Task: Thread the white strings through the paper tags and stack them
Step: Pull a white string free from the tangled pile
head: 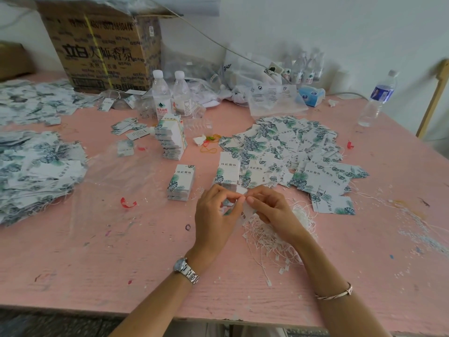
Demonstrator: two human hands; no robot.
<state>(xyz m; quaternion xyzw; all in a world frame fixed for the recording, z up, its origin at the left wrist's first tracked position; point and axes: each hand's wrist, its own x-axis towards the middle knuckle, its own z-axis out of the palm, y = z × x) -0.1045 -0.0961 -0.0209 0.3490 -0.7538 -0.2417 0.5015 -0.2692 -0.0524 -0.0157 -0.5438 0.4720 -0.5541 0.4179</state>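
Both hands meet over the pink table's front middle. My left hand (217, 210) holds a paper tag (243, 213) with a leaf print, its fingers curled round it. My right hand (269, 210) pinches something small at the tag's top edge, too fine to identify. A tangle of white strings (272, 237) lies under and right of my right hand. A loose heap of tags (291, 152) spreads behind the hands. A small neat stack of tags (181, 183) stands just left of my left hand.
A taller stack of tags (171, 137) stands further back, with water bottles (161, 93) behind it and a cardboard box (102, 49) at the back left. More tag heaps (36, 171) cover the left side. Another bottle (377, 98) stands far right. The table edge (145, 314) runs near me.
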